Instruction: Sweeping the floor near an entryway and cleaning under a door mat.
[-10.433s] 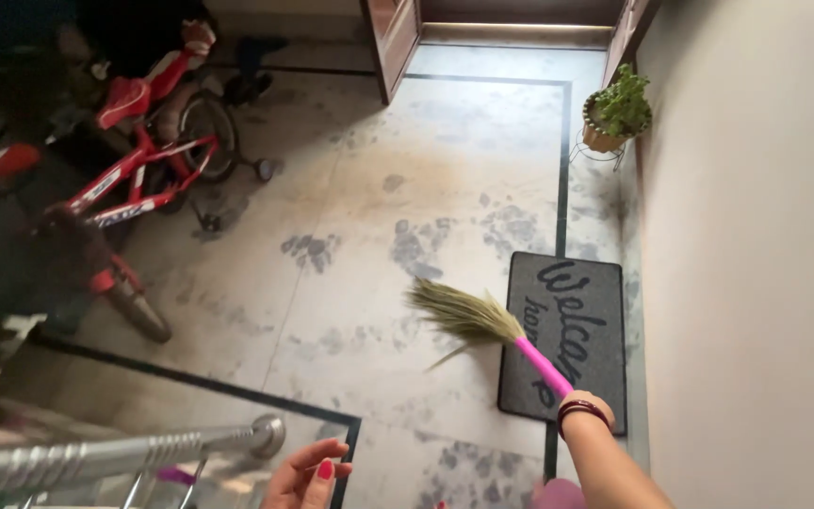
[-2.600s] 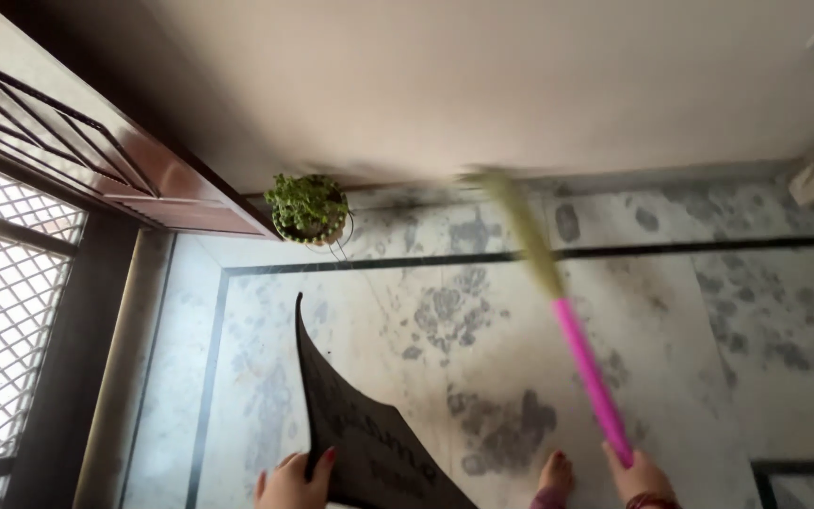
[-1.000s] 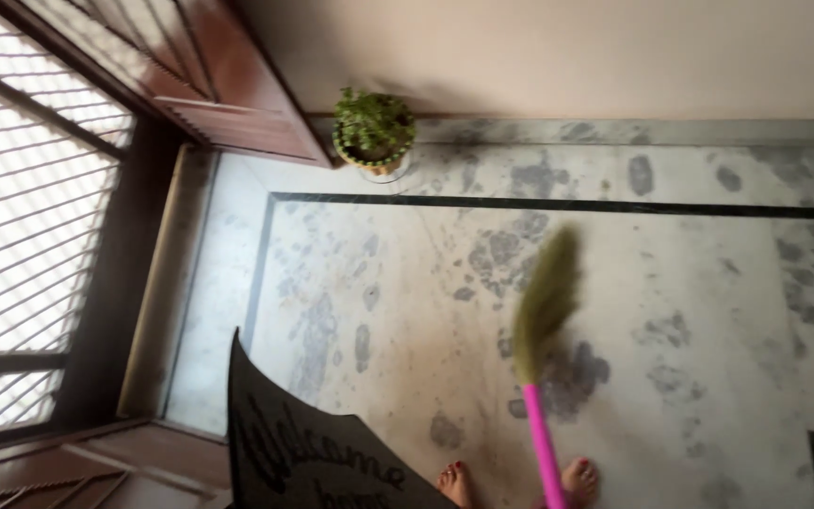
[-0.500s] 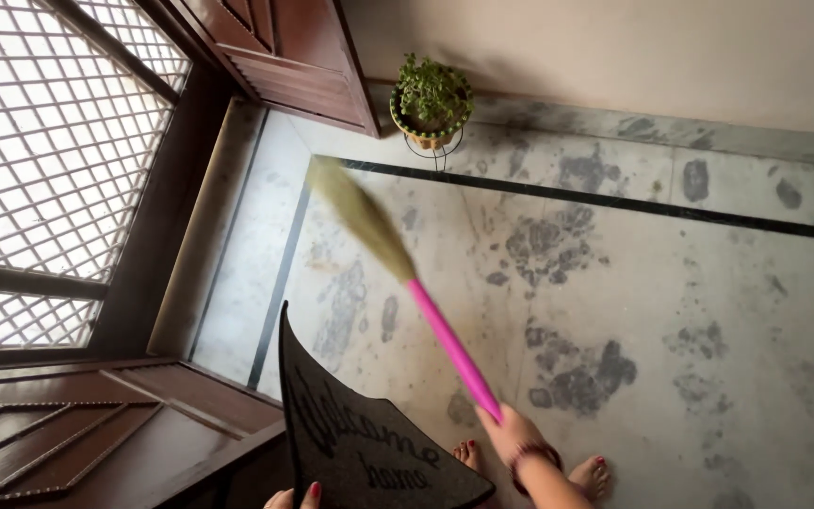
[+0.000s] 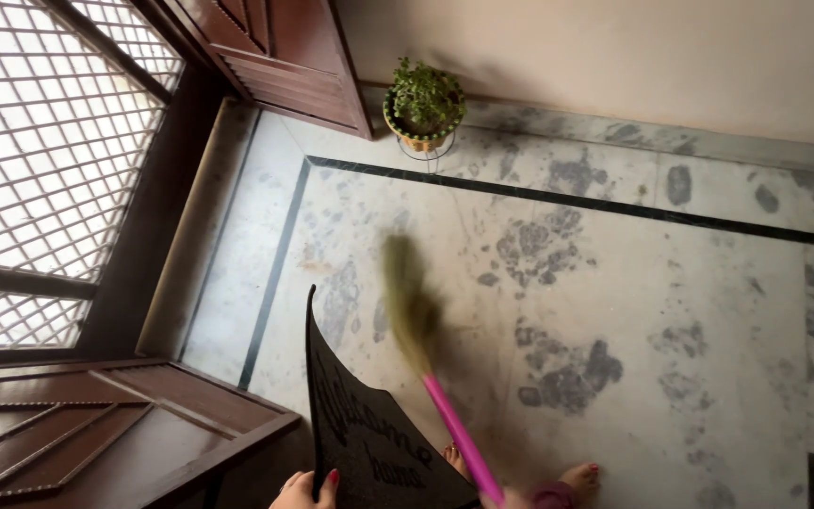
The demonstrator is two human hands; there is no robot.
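Head view — left hand [image 5: 305, 488] pinches lifted doormat [image 5: 362, 434]; right hand [image 5: 511, 500] grips pink-handled broom [image 5: 426, 349].

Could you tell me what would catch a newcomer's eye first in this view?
Probably the broom, with its bright pink handle and blurred straw head, low in the middle over the grey-blotched marble floor. Just left of it, the left hand holds a dark doormat up on edge. A small potted plant stands by the far wall, beside the brown wooden door.
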